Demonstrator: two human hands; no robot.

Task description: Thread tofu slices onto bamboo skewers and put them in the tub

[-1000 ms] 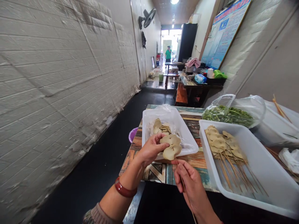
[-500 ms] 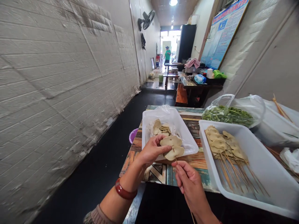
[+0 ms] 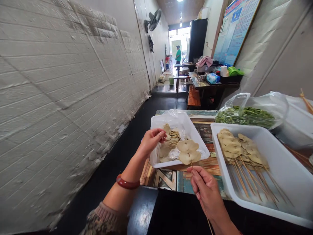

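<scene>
My right hand [image 3: 204, 186] is closed around a thin bamboo skewer [image 3: 207, 220]. Two flat, pale beige slices [image 3: 188, 151] are threaded at its upper end, one above the other, over the near right side of a white plastic tub [image 3: 201, 148]. My left hand [image 3: 153, 140] is over the tub's left side, thumb and fingers pinched together. A pale edge shows at its fingertips, but whether it is held or lies behind them I cannot tell. Inside the tub, loose slices [image 3: 166, 150] lie on clear plastic.
To the right, a larger white tub [image 3: 274, 209] contains several skewers of slices [image 3: 231, 147]. Behind it sits a clear bag of green vegetables [image 3: 254, 116]. Both tubs rest on a patterned wooden table [image 3: 205, 132]. Farther off are a bench [image 3: 194, 98] and a person in green [image 3: 178, 54].
My left hand has let go of the skewered slices and moved left over the tub. My right hand still holds the skewer, and the view has shifted slightly.
</scene>
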